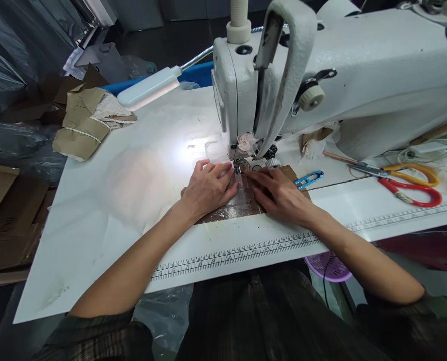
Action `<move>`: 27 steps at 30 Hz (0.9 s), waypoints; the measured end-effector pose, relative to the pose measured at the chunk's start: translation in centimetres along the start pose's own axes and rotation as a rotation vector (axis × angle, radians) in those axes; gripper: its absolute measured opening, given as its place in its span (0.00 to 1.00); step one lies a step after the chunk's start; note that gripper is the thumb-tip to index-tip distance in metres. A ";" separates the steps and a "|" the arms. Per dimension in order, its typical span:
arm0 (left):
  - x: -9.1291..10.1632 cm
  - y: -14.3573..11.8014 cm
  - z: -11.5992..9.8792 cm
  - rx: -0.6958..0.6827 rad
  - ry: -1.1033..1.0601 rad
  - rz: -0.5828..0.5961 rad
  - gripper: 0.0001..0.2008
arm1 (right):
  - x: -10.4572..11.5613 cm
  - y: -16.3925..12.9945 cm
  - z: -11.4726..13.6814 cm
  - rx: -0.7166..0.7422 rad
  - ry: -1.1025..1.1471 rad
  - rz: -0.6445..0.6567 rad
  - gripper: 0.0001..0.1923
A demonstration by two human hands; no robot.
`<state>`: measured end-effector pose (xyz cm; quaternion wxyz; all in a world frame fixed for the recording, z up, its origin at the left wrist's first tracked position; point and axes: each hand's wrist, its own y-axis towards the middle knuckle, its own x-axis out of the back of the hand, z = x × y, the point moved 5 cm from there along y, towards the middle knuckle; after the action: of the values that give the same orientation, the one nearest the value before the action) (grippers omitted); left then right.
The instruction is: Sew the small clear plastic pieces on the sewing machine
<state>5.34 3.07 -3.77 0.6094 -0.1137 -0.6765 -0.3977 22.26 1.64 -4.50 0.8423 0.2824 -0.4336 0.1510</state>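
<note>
A brown piece of material (pixel 242 203) with a shiny, clear-looking surface lies flat under the presser foot (pixel 239 166) of a white sewing machine (pixel 238 95). My left hand (pixel 210 185) rests on its left part, fingers stretched out and pointing toward the foot. On the right part lies my right hand (pixel 279 193), its fingers extended and slightly bent beside the foot. Both hands press from above and hold nothing. Blue thread snips (pixel 308 179) lie just to the right of my right hand, by the material's edge. The needle tip is too small to make out.
Scissors (pixel 407 183) with orange and red handles lie on the right of the white table (pixel 95 260). A printed ruler scale (pixel 253 250) runs along the front edge. A lamp (pixel 150 87) hangs over the back left, near a tied brown bundle (pixel 82 120). Cardboard boxes (pixel 13 220) stand left.
</note>
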 end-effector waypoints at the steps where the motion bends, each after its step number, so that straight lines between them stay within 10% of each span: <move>1: 0.0 0.0 0.0 0.003 0.000 -0.002 0.14 | 0.3 -0.1 -0.3 -0.025 0.029 -0.042 0.19; 15: 4.9 0.8 1.6 -0.015 -0.206 0.070 0.13 | 1.3 0.7 -1.0 -0.066 0.193 -0.096 0.15; 20: 3.9 -0.7 -0.7 -0.120 -0.406 0.232 0.11 | 1.4 1.7 -1.1 0.008 0.164 0.089 0.15; 27: 1.9 -1.9 -0.7 -0.065 -0.530 0.143 0.09 | 1.2 3.0 -0.7 0.114 0.156 0.296 0.12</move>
<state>4.27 0.73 -2.87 0.4336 -0.2808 -0.7894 -0.3318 21.91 4.42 -2.80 0.8245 0.2502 -0.3944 0.3194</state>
